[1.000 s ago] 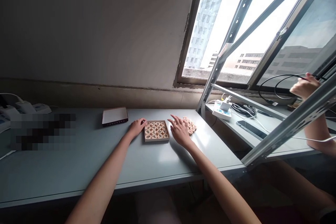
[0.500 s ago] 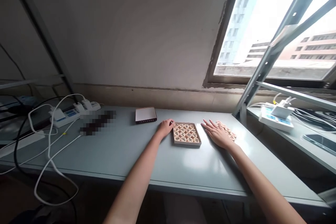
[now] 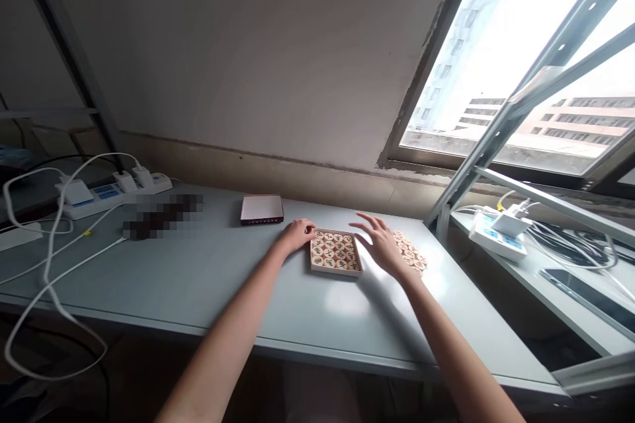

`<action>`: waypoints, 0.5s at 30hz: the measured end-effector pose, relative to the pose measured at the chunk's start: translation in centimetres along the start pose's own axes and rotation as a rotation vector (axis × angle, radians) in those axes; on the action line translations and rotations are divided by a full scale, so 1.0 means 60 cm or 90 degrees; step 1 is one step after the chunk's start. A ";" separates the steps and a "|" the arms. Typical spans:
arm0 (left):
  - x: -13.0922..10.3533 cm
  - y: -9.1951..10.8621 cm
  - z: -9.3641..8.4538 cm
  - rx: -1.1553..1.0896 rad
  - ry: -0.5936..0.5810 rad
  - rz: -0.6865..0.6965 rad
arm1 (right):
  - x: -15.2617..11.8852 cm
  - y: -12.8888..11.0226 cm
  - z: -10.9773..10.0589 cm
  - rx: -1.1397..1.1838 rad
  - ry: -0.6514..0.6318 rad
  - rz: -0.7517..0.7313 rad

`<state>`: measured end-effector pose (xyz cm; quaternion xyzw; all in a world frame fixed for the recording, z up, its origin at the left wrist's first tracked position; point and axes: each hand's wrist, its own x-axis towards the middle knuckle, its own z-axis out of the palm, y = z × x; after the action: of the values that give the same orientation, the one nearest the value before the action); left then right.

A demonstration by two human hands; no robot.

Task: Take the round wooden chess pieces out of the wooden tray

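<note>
A shallow square box (image 3: pixel 336 272) on the grey table holds several round wooden pieces (image 3: pixel 329 253) with dark characters, laid in rows. At the box's upper left corner is my left hand (image 3: pixel 296 236), its fingers bent together against the edge; anything between them is too small to name. My right hand (image 3: pixel 381 243) is raised just right of the box, fingers spread and holding nothing. Partly hidden behind it, more round pieces (image 3: pixel 409 252) with reddish characters lie grouped on the table.
An open box lid (image 3: pixel 262 209) with a white inside lies towards the wall. White power strips (image 3: pixel 116 197) and cables are at the left, near a pixelated dark object (image 3: pixel 161 217). Another power strip (image 3: pixel 497 235) and a phone (image 3: pixel 588 294) rest on the right-hand surface.
My right hand has lifted off the table and moved left towards the box, uncovering more of the reddish pieces. The view has tilted and shifted. My left hand stays at the box corner.
</note>
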<state>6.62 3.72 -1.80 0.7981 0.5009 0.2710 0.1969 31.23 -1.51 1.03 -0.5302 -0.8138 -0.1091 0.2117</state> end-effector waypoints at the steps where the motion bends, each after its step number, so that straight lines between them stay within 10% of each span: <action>1: 0.000 -0.003 -0.005 0.022 0.003 0.012 | 0.006 -0.014 -0.002 0.005 -0.023 -0.021; 15: 0.001 -0.017 -0.010 0.096 0.095 -0.018 | 0.048 -0.036 0.025 0.035 -0.141 -0.038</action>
<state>5.55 4.21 -1.92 0.7812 0.5441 0.2884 0.1023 27.91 0.55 1.13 -0.5087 -0.8501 -0.0338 0.1315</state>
